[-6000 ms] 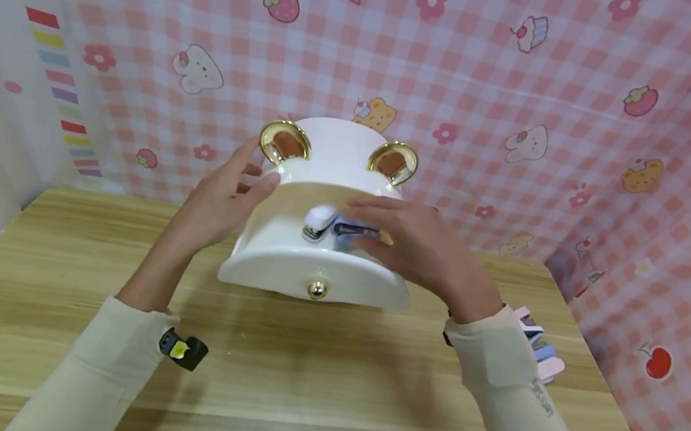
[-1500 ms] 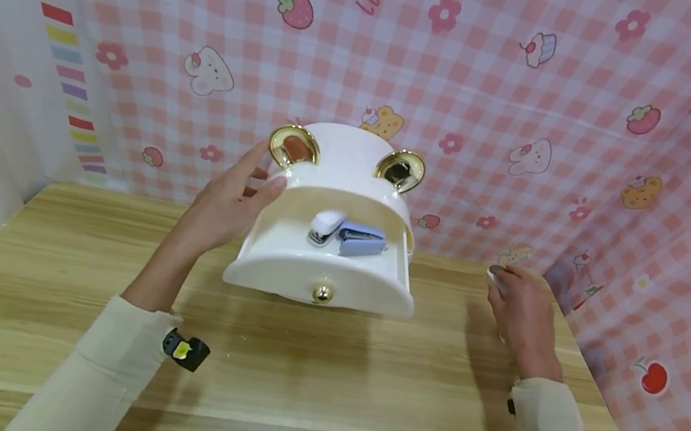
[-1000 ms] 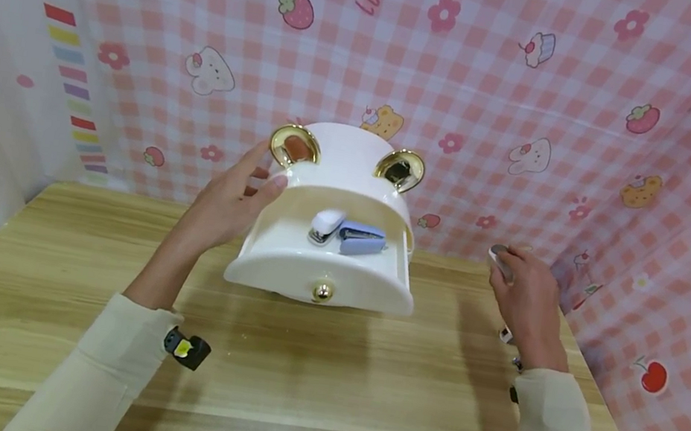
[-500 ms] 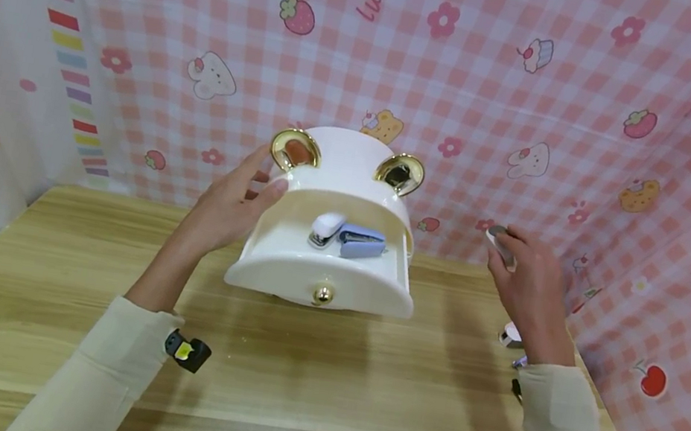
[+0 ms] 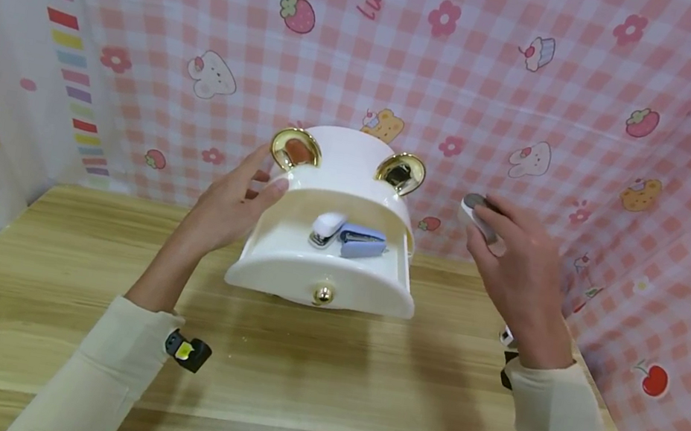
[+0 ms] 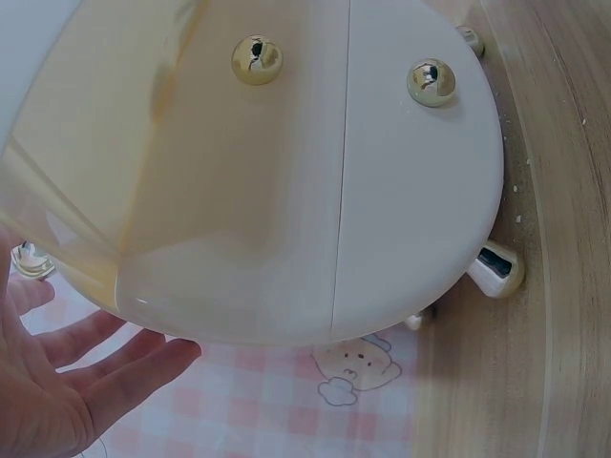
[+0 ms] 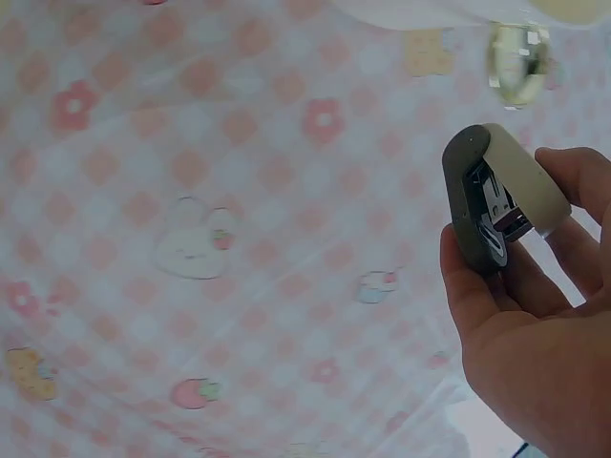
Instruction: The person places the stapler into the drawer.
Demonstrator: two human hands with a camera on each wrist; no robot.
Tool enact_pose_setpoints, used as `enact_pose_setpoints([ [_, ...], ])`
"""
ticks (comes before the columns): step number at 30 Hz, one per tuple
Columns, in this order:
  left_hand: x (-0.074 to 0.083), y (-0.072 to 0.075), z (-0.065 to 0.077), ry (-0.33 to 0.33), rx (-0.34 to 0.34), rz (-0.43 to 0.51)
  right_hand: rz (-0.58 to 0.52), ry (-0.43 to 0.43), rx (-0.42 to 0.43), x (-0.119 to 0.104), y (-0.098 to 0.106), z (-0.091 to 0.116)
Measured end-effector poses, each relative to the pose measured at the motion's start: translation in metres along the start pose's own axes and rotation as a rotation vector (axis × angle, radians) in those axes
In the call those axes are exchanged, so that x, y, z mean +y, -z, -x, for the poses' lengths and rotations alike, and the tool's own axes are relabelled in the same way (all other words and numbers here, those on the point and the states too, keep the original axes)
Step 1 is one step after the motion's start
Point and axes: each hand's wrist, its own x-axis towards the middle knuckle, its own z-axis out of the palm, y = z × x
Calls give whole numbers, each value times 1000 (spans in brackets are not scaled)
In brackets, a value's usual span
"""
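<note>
A white bear-eared box (image 5: 354, 160) with gold trim stands on the table, its upper drawer (image 5: 322, 279) pulled out by a gold knob. Inside the drawer lie a small white stapler (image 5: 326, 229) and a blue stapler (image 5: 362, 241), side by side. My left hand (image 5: 227, 208) is at the box's left side below the gold ear, fingers extended and holding nothing; whether it touches the box cannot be made out. To the right of the box, above the table, my right hand (image 5: 523, 266) pinches a white-and-grey mini stapler (image 7: 501, 196) between thumb and fingers.
Behind the right wrist, a small white item (image 5: 506, 337) partly shows on the table (image 5: 289, 402). A pink checked cloth (image 5: 489, 80) hangs close behind the box and along the right side.
Six seconds ago my right hand was over the drawer with the blue stapler. It then went to the right, and now comes back leftward and up with the mini stapler. My left hand stays put.
</note>
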Motion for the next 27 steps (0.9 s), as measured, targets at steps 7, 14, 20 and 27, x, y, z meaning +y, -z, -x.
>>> enact_pose_setpoints([
  [7, 1, 0, 0, 6, -1, -2, -55, 42, -17, -22, 1, -8],
  [14, 1, 0, 1, 4, 0, -7, -152, 113, -117, -39, -7, -8],
  [20, 0, 0, 1, -3, -1, 3, -238, 182, -224, -49, -16, -7],
  [27, 1, 1, 1, 0, -4, 3, -383, 221, -410, -46, -26, -9],
])
